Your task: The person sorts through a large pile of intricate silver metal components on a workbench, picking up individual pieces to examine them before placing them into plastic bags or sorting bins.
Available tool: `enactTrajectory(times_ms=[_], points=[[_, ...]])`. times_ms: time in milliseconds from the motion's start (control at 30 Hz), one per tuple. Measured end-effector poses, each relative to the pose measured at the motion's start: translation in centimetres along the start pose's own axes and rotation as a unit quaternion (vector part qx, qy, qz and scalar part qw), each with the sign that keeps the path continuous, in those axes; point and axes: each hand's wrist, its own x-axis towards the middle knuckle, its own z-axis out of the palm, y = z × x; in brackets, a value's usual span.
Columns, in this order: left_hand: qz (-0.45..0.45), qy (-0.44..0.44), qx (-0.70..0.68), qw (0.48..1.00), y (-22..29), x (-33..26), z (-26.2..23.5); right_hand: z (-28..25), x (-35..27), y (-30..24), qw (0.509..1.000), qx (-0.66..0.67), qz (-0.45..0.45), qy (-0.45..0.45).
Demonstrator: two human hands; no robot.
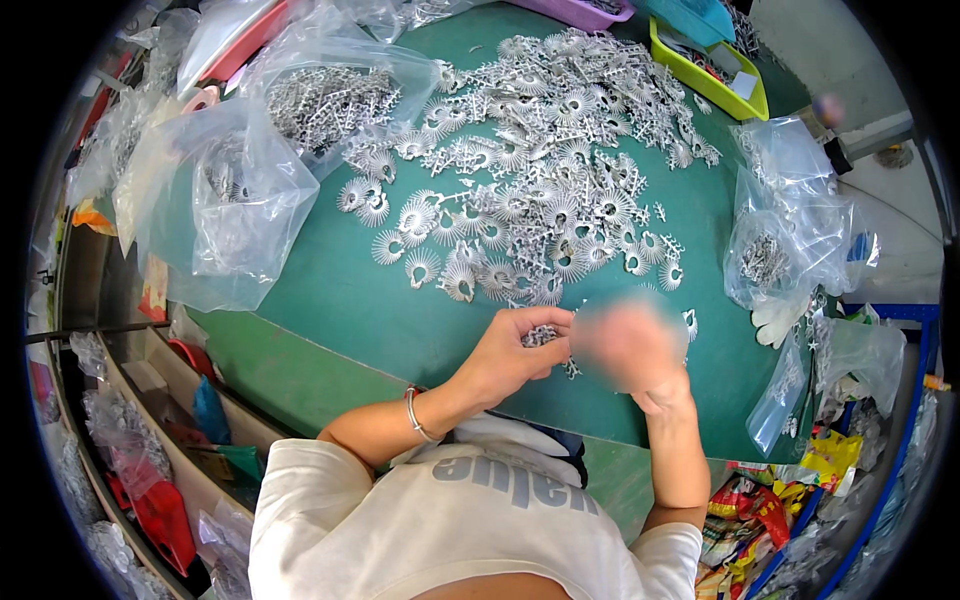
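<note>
My left hand (510, 352), with a metal bangle (416, 414) on its wrist, is curled round a clump of small silver metal pieces (540, 336) near the table's front edge. Thumb and forefinger point toward my right hand (640, 350), which is close beside it. A blur covers most of the right hand, so its fingers and anything in them cannot be made out. Just beyond both hands spreads a large heap of silver metal parts (540, 150), some fan-shaped with spiky rays, others like small branched twigs. A few parts peek out around the right hand.
Clear plastic bags (225, 200) with metal parts crowd the table's left, and another bag (785, 220) lies at the right. A lime-green tray (755, 98) and a purple tray (575, 12) stand at the back. Drawers (190, 400) flank the left side; colourful packets (745, 510) fill the lower right.
</note>
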Motion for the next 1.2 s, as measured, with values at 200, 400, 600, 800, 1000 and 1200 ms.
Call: enactTrajectory(times_ms=[200, 400, 600, 800, 1000, 1200], points=[[0.101, 0.071, 0.095, 0.988, -0.7, 0.6, -0.7, -0.9, 0.1, -1.5, 0.986, -0.166, 0.002, -0.014], [0.102, 0.088, 0.136, 0.981, -1.0, 0.2, -2.0, -2.8, 4.6, -6.0, 0.953, -0.302, 0.002, -0.027], [0.115, 0.081, 0.141, 0.980, -1.0, 0.4, -1.5, -0.5, 20.9, -16.5, 0.952, -0.125, -0.278, -0.002], [0.124, 0.100, 0.149, 0.976, -0.6, 0.0, -2.6, 0.3, 26.9, -11.6, 0.950, -0.208, -0.196, 0.125], [0.046, 0.018, 0.030, 0.998, -0.6, -0.1, -3.2, -2.7, 18.2, -6.3, 0.840, -0.503, -0.201, 0.015], [0.045, -0.087, -0.188, 0.977, -2.1, 0.4, -3.1, -0.3, 11.0, -2.0, 0.611, -0.730, -0.303, -0.052]])
